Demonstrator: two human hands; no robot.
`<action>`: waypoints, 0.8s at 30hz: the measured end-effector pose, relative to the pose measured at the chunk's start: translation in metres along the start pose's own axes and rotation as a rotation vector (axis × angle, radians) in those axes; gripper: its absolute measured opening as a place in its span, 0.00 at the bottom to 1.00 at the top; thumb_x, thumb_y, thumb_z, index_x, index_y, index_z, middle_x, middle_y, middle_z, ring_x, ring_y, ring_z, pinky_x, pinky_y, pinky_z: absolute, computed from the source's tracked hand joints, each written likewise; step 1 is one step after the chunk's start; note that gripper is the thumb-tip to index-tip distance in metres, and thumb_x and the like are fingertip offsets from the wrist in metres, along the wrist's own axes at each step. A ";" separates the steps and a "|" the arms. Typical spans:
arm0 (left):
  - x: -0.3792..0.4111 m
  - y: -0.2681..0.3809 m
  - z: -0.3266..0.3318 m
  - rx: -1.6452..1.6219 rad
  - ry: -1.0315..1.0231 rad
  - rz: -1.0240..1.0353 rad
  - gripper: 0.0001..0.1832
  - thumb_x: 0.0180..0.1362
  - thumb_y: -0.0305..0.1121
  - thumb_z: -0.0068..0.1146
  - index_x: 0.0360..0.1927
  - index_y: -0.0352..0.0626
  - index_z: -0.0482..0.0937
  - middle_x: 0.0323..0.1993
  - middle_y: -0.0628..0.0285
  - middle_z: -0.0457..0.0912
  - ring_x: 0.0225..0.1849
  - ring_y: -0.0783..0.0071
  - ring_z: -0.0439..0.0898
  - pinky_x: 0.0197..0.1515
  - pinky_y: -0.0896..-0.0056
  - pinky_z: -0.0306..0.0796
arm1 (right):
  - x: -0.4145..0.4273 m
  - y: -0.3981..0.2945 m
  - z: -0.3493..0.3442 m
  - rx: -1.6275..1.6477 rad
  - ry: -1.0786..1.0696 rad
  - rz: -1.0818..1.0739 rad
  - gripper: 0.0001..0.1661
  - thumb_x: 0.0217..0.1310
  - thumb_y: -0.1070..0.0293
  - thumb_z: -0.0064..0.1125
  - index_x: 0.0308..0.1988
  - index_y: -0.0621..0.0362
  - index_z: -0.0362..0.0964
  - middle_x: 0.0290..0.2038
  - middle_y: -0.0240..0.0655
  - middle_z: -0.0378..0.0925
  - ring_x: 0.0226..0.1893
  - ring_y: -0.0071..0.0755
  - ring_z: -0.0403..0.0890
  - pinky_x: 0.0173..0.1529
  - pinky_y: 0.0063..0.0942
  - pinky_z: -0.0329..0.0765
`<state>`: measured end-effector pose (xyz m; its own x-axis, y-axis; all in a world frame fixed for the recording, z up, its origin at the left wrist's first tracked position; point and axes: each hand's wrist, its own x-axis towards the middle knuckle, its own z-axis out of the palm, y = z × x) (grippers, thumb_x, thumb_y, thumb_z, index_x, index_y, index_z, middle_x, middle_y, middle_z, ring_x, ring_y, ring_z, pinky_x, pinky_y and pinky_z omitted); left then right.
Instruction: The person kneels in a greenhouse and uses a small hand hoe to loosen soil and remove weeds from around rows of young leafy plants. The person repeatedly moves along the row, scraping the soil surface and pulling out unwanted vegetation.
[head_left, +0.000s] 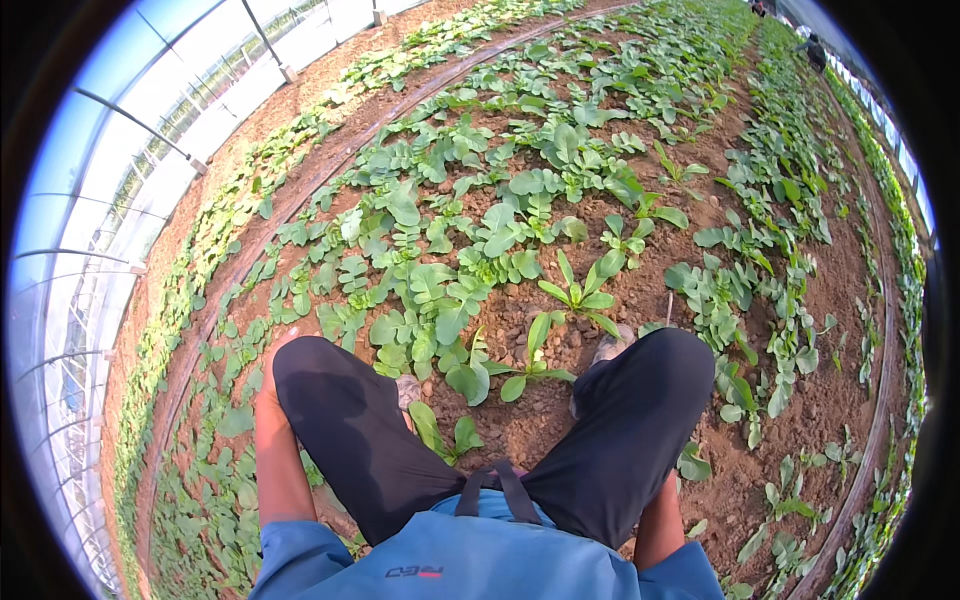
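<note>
My left arm runs up along the outer side of my left knee (322, 367). Only a sliver of my left hand (282, 343) shows past that knee, close to low leafy plants (244, 352); whether it holds anything is hidden. My right forearm (661, 525) passes behind my right thigh, and my right hand is out of view. Between my legs, lance-leaved green plants (534, 366) grow from brown soil (517, 435). Broader lobed-leaf plants (427, 300) crowd the ground ahead of my left knee. A thin pale stalk or stick (669, 307) stands above my right knee.
I sit or squat in a plastic-covered greenhouse (112, 187) with metal hoops. A drip hose or strip (330, 165) curves along the left, another (885, 375) along the right. Leafy rows (780, 247) stretch ahead. A person (814, 52) is crouched far off at upper right.
</note>
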<state>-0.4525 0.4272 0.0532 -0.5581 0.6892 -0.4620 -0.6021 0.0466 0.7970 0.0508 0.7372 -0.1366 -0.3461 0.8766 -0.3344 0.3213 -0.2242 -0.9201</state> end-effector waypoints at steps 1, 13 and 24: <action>0.003 0.000 0.019 0.036 -0.050 -0.006 0.22 0.62 0.43 0.42 0.33 0.31 0.77 0.32 0.51 0.81 0.34 0.64 0.80 0.42 0.68 0.73 | -0.004 0.002 -0.009 -0.001 0.021 0.005 0.27 0.57 0.69 0.53 0.57 0.59 0.61 0.49 0.39 0.72 0.48 0.32 0.72 0.52 0.29 0.69; 0.001 -0.012 0.213 0.248 -0.408 0.207 0.24 0.62 0.44 0.38 0.37 0.29 0.76 0.37 0.49 0.79 0.43 0.60 0.77 0.51 0.62 0.69 | 0.012 -0.018 -0.018 0.013 0.105 -0.034 0.34 0.54 0.71 0.57 0.60 0.56 0.57 0.52 0.40 0.71 0.51 0.34 0.71 0.56 0.29 0.66; 0.051 -0.026 0.335 1.890 -0.500 0.514 0.16 0.50 0.38 0.60 0.40 0.41 0.78 0.35 0.53 0.80 0.39 0.53 0.78 0.41 0.58 0.71 | -0.058 0.006 -0.012 0.103 0.154 0.202 0.41 0.50 0.73 0.60 0.64 0.54 0.55 0.55 0.42 0.69 0.55 0.36 0.69 0.60 0.29 0.64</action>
<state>-0.2745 0.7035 0.1393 -0.0730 0.9677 -0.2414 0.9512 0.1403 0.2747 0.0836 0.6897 -0.1205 -0.1435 0.8626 -0.4851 0.2764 -0.4358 -0.8566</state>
